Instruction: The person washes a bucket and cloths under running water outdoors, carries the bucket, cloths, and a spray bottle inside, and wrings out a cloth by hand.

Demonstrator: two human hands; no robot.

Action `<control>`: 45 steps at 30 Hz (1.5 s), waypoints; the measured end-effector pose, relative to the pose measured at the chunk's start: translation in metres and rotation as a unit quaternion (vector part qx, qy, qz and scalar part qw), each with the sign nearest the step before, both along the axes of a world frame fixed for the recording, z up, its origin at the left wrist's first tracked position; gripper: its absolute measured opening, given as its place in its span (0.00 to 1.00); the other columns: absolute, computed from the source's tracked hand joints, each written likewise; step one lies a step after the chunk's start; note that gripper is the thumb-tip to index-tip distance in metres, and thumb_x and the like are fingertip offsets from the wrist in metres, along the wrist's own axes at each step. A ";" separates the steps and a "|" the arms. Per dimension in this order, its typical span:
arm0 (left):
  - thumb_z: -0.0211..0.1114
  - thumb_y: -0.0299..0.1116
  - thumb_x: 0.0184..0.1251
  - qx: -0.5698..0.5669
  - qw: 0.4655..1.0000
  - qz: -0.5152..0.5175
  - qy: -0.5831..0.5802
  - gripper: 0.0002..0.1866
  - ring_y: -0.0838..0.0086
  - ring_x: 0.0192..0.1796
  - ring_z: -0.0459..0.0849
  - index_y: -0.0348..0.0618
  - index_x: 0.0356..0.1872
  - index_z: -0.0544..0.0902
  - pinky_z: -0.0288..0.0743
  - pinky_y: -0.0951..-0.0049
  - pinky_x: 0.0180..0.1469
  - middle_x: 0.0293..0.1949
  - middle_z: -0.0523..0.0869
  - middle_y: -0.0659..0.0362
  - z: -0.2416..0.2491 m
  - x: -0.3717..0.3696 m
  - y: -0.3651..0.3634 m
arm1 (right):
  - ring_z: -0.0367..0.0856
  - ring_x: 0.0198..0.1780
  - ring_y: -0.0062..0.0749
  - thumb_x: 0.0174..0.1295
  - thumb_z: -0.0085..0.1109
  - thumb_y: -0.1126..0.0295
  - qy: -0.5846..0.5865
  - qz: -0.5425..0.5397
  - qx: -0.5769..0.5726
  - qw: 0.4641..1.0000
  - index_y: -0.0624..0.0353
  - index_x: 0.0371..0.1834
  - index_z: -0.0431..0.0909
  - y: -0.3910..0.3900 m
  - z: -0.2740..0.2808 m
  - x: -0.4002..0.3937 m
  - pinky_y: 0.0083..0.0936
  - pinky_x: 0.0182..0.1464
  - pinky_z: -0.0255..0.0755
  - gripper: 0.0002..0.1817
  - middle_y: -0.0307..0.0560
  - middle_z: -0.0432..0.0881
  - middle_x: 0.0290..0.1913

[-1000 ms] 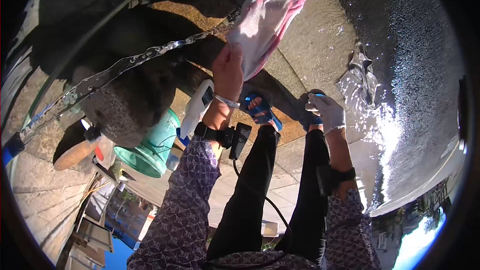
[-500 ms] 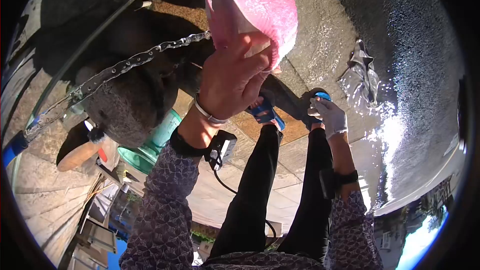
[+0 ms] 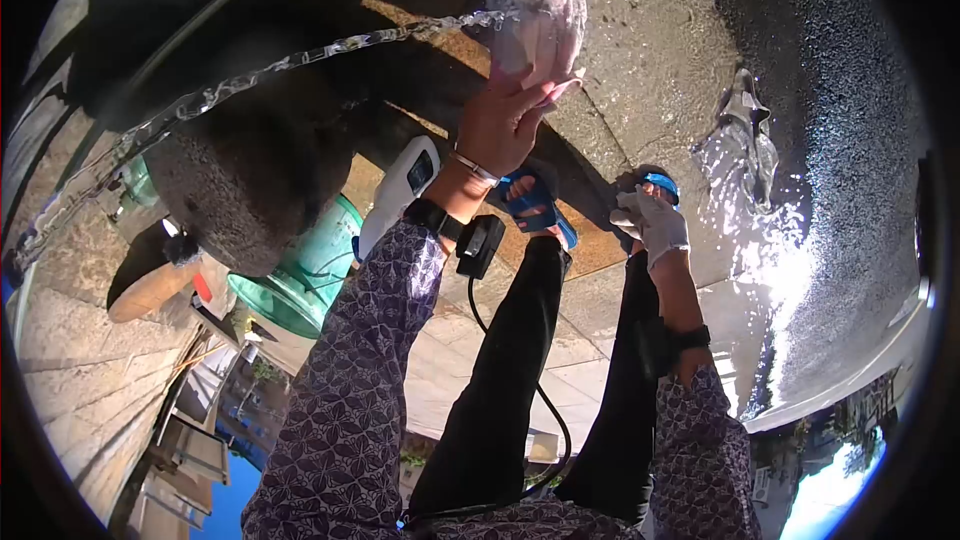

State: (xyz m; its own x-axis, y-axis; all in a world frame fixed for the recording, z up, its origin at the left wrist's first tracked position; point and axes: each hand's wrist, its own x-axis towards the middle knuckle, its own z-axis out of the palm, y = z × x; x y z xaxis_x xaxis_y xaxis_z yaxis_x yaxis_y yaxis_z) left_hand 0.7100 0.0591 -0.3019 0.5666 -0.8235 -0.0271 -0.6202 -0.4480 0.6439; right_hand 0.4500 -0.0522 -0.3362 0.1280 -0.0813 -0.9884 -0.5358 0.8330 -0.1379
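My left hand (image 3: pixel 497 130) is bare and closed on the lower edge of a wet, bunched pink and white cloth (image 3: pixel 540 15), which hangs near the top of the view. A stream of water (image 3: pixel 300 58) runs in from the left and strikes the cloth. A white glove covers my right hand (image 3: pixel 655 225), which is beside my right foot with its fingers curled in. Whether anything is inside those fingers is hidden.
A dark stone-like block (image 3: pixel 235 210) sits at the left beside a green plastic container (image 3: pixel 320 260). My feet wear blue sandals (image 3: pixel 540 208). Wet, shining paving lies at the right, with a clear splash of water (image 3: pixel 745 145). A black cable (image 3: pixel 545 410) hangs by my legs.
My left hand has moved up and slightly right, farther from the camera, with the cloth. The cloth now bunches under the water, showing more white. My right hand has barely shifted.
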 end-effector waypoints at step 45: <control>0.58 0.44 0.62 -0.390 0.344 0.274 0.809 0.28 0.55 0.56 0.74 0.44 0.60 0.64 0.71 0.53 0.54 0.51 0.75 0.46 0.114 -0.090 -0.022 | 0.69 0.59 0.36 0.63 0.40 0.42 -0.162 -0.184 0.217 0.945 0.60 0.61 0.62 -0.012 0.196 0.071 0.33 0.62 0.62 0.34 0.48 0.69 0.59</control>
